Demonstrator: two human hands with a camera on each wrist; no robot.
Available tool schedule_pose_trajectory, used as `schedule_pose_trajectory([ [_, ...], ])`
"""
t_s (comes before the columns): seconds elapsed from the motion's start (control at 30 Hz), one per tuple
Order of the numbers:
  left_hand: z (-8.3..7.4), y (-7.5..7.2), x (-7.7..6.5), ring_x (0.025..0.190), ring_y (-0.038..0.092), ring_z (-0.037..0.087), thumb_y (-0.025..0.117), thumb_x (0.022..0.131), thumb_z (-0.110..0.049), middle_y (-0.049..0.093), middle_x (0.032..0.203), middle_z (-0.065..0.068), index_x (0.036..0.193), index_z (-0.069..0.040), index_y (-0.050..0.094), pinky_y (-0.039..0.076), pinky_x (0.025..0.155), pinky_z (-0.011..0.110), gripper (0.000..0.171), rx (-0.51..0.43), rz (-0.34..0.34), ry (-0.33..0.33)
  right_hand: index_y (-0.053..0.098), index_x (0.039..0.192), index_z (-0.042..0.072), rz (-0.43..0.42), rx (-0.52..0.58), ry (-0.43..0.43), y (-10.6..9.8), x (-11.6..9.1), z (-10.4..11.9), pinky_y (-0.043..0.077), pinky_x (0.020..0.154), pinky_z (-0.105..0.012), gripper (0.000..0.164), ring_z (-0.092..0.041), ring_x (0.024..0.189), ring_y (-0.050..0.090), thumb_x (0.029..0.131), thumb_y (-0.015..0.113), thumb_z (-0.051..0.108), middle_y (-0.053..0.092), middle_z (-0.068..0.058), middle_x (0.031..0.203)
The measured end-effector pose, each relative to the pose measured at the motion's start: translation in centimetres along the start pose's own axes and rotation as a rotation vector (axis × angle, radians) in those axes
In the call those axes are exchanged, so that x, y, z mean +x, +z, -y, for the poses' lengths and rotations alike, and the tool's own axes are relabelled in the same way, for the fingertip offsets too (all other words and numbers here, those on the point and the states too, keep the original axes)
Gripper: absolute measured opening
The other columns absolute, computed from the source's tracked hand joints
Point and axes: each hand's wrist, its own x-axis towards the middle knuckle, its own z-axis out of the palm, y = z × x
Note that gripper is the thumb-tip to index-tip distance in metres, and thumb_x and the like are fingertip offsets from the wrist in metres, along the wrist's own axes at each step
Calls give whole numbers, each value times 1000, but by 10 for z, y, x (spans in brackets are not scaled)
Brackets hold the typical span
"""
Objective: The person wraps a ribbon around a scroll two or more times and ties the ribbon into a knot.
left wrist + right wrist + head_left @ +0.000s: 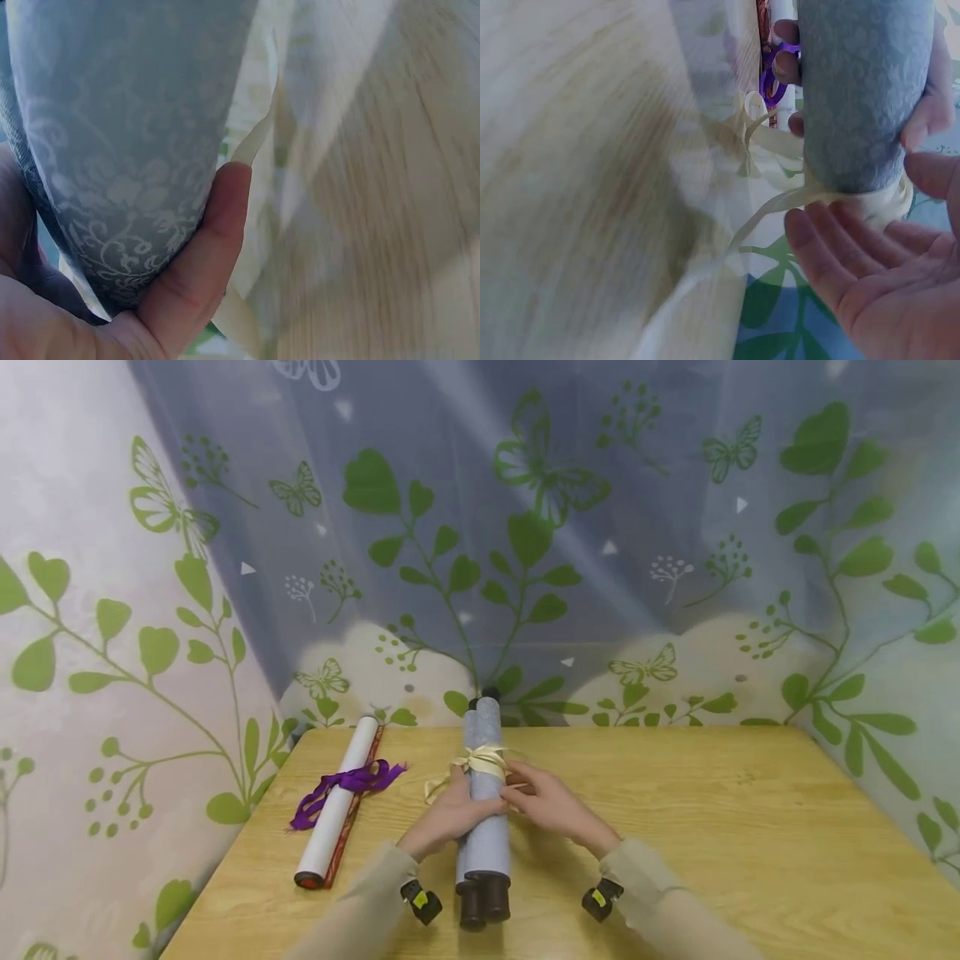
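A grey-blue patterned scroll (489, 847) with dark brown end knobs (491, 897) lies tilted away over the table, a cream ribbon (486, 762) tied in a bow around it. My left hand (453, 814) grips its left side, thumb across the top, just below the ribbon. On the opposite side is my right hand (551, 802), its fingers fairly straight and touching the scroll near the ribbon. Seen from the right wrist, the ribbon band (889, 202) circles the roll by my right fingertips, and a loose tail (761, 217) trails off.
On the wooden table (712, 827) to the left lies a white scroll (322, 843) with a red patterned edge, tied with a purple ribbon (367, 777). A leaf-and-butterfly printed curtain (637, 568) hangs behind the table's far edge.
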Motion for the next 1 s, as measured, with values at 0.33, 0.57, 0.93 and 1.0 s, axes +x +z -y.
schedule_pose_trajectory([
  [0.33, 4, -50, -10, 90, 61, 30, 76, 76, -34, 52, 117, 24, 150, -3, 19, 55, 67, 42, 98, 26, -107, -2, 42, 146, 2, 58, -153, -132, -16, 0, -7, 49, 98, -51, 49, -39, 127, 53, 101, 54, 18, 52, -22, 142],
  [0.57, 4, -89, -18, 91, 61, 30, 75, 78, -36, 52, 118, 24, 153, -5, 11, 54, 67, 40, 103, 108, -122, -28, 45, 144, -1, 59, -254, -80, -32, -6, -17, 43, 104, -55, 47, -40, 132, 47, 102, 53, 19, 48, -19, 147],
  [0.93, 20, -139, -24, 82, 63, 30, 75, 80, -34, 52, 113, 28, 154, -6, 1, 55, 61, 40, 108, 241, -169, -33, 48, 139, -6, 8, -372, -12, -46, -17, -28, 36, 109, -56, 46, -42, 133, 46, 100, 55, 17, 50, -24, 143],
  [1.0, 20, -146, -24, 84, 62, 30, 75, 80, -33, 51, 114, 28, 153, -6, 3, 55, 61, 40, 105, 253, -175, -19, 48, 139, -6, 10, -367, -1, -49, -17, -30, 36, 110, -55, 47, -42, 133, 46, 100, 55, 18, 50, -24, 143],
])
